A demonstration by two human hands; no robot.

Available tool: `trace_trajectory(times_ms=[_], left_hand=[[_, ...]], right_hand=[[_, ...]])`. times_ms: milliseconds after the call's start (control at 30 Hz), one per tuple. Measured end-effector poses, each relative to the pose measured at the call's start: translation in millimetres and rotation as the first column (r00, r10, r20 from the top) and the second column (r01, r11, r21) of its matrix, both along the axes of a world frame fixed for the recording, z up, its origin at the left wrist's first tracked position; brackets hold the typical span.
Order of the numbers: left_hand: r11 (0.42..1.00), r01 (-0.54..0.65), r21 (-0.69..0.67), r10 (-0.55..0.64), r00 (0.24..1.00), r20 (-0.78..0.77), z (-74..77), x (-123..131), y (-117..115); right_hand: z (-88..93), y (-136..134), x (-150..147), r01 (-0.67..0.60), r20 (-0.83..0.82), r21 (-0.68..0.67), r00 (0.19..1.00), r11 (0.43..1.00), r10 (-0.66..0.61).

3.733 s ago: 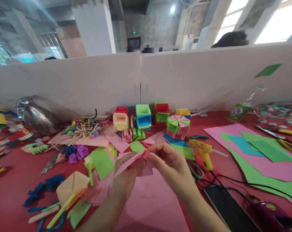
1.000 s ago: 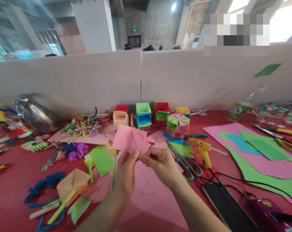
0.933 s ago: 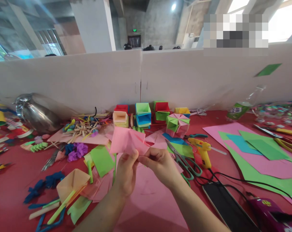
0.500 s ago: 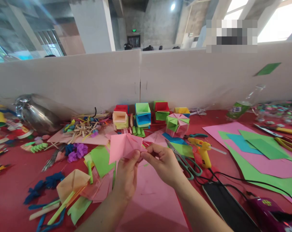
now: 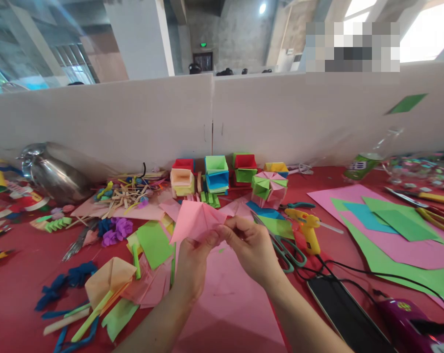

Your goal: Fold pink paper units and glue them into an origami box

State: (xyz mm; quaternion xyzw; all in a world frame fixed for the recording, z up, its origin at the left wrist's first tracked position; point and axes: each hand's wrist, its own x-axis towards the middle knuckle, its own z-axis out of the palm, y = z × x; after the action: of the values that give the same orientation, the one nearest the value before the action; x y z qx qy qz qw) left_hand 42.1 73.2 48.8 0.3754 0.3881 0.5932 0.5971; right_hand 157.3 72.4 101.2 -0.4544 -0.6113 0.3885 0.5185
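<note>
A creased piece of pink paper [image 5: 195, 219] is held up between both hands over a large pink sheet [image 5: 229, 299]. My left hand [image 5: 195, 260] pinches its lower edge, the thumb on the near face. From the other side, the closed thumb and fingers of my right hand [image 5: 249, 245] grip the right corner. The two thumbs almost meet there, and the fingers cover that corner. Beyond the paper stand several folded paper boxes [image 5: 217, 169] and a pink-and-green folded paper shape [image 5: 269, 189].
To the right lie scissors [image 5: 286, 250], a yellow glue gun [image 5: 306, 228], a phone [image 5: 345, 309], a purple device [image 5: 409, 321] with black cables, and coloured sheets [image 5: 402, 250]. Paper scraps [image 5: 154, 245], craft sticks [image 5: 128, 196] and a metal jug [image 5: 55, 171] are on the left. A white partition [image 5: 134, 122] runs behind.
The pink paper has shifted slightly right and tilted, its left part now leaning lower toward me. My thumbs have drawn closer together at the right corner.
</note>
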Motion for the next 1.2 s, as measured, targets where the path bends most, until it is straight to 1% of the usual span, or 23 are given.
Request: trace_trajectory(times_ms=[100,167,233,333,400,500,567,667,733,800,867,967,1067,1200], left_hand=[[0.999,0.038,0.02,-0.038,0.999,-0.002,0.5,-0.8,1.3],[0.997,0.066,0.026,-0.066,0.998,-0.013,4.5,-1.2,1.3],[0.994,0.107,0.026,-0.106,0.994,-0.028,10.7,-2.0,0.2],[0.978,0.209,0.012,-0.208,0.975,-0.084,20.8,-4.8,-2.3],[0.962,0.272,0.009,-0.269,0.954,-0.133,25.8,-7.3,-3.6],[0.946,0.325,0.008,-0.317,0.928,-0.198,28.5,-9.2,-4.8],[0.94,0.341,0.012,-0.332,0.92,-0.207,27.2,-8.0,-5.3],[0.944,0.329,0.029,-0.322,0.937,-0.136,23.1,-3.7,-5.7],[0.963,0.267,0.042,-0.263,0.961,-0.083,20.7,-1.1,-5.9],[0.978,0.204,0.045,-0.202,0.979,-0.042,18.8,0.3,-6.2],[0.984,0.173,0.038,-0.172,0.985,-0.01,17.1,0.6,-6.3],[0.985,0.17,0.023,-0.17,0.985,-0.002,14.0,0.6,-6.3],[0.985,0.173,0.025,-0.174,0.985,0.018,11.3,1.9,-6.4],[0.979,0.206,0.013,-0.206,0.978,0.036,10.8,4.0,-7.1]], right_hand=[[0.4,0.7,1.2,-0.013,-0.023,-0.019,1.0,1.0,0.013],[0.1,1.7,2.1,-0.045,-0.027,-0.044,0.999,0.998,0.044],[-1.0,2.9,2.9,-0.062,-0.052,-0.101,0.997,0.993,0.057],[-2.4,5.1,5.3,-0.088,-0.144,-0.191,0.988,0.978,0.06],[-1.7,6.8,9.2,-0.1,-0.187,-0.223,0.981,0.97,0.058],[1.2,8.9,16.5,-0.089,-0.19,-0.202,0.98,0.975,0.05],[2.9,9.1,19.3,-0.092,-0.207,-0.177,0.977,0.98,0.054],[4.2,7.5,18.5,-0.097,-0.259,-0.18,0.965,0.979,0.048],[4.1,6.2,16.3,-0.107,-0.27,-0.197,0.962,0.975,0.051],[3.7,5.6,14.7,-0.108,-0.245,-0.204,0.968,0.973,0.056],[3.5,5.8,14.4,-0.084,-0.199,-0.181,0.979,0.98,0.047],[4.4,6.4,15.0,-0.038,-0.131,-0.133,0.991,0.99,0.02],[7.0,5.3,14.1,0.001,-0.112,-0.088,0.994,0.996,-0.011],[9.4,2.9,11.3,0.049,-0.074,-0.042,0.996,0.998,-0.052]])
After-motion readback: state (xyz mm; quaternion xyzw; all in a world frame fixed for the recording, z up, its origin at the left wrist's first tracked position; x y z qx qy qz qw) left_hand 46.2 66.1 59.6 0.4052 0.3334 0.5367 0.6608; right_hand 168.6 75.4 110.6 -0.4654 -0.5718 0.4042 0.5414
